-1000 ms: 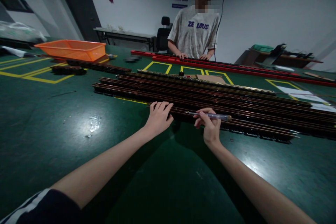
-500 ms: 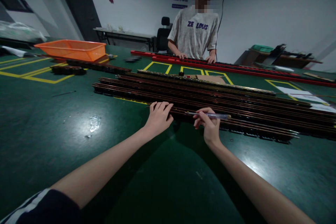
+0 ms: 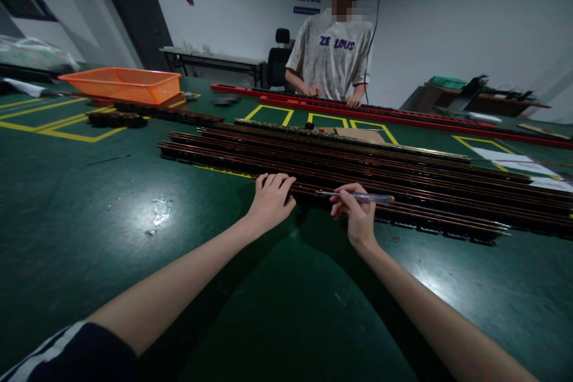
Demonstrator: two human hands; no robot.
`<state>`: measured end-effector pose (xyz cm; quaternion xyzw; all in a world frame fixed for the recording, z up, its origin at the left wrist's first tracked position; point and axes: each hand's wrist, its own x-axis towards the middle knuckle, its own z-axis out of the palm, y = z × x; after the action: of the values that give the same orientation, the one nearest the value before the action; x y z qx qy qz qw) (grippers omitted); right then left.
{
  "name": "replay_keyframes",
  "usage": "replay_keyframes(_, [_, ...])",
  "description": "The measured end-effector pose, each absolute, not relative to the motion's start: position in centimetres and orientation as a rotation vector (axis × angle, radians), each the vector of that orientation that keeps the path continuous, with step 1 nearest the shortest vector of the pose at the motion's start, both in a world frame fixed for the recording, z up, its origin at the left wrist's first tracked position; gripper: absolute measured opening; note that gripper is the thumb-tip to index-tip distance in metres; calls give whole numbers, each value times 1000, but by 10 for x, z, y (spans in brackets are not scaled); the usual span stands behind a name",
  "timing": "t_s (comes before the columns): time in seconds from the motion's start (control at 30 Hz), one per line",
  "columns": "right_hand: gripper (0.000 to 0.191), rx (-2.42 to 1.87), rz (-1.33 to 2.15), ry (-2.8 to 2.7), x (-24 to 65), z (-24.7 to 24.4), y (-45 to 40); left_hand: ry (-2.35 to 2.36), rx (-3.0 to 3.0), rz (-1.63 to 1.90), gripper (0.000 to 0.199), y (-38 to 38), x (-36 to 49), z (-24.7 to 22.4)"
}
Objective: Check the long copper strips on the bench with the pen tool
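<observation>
Left hand: palm down at the near edge of the dark strips, left of the right hand [image 3: 358,218]; fingers bent over the edge, thumb apart from them; whether it is clamped on a strip, cannot tell. The left hand [image 3: 270,206] bears no tool.
Right hand: fingers and thumb closed together on the screwdriver [image 3: 376,198].
Screwdriver: lying nearly level in the right hand, clear handle to the right, slim shaft pointing toward the left hand; tip at the near strips, between the hands.
Dark strips [image 3: 367,164]: long, side by side, slanting across beyond both hands; left ends staggered, well left of the left hand; near row ending right of the right hand, others running to the frame's right side.
Green tabletop [image 3: 286,310]: bare stretch on the near side of both hands, between the forearms, and another left of the left hand.
Thin rod [image 3: 108,160]: on that left stretch, well apart from the left hand.
Orange basket [image 3: 156,92]: far left, beyond the left hand.
Cardboard piece [image 3: 360,134]: beyond the right hand, just past the strips.
Red rails [image 3: 403,116]: farther out, with a person [image 3: 335,59] behind, hands at them.
</observation>
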<state>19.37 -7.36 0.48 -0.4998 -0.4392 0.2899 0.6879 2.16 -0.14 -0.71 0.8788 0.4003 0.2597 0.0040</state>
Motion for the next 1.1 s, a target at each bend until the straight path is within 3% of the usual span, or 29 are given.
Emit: replay_keyframes(1.1, [19,-1138,806,-1281,192,4,-76,1453,2667,888,35,-4,22,-5])
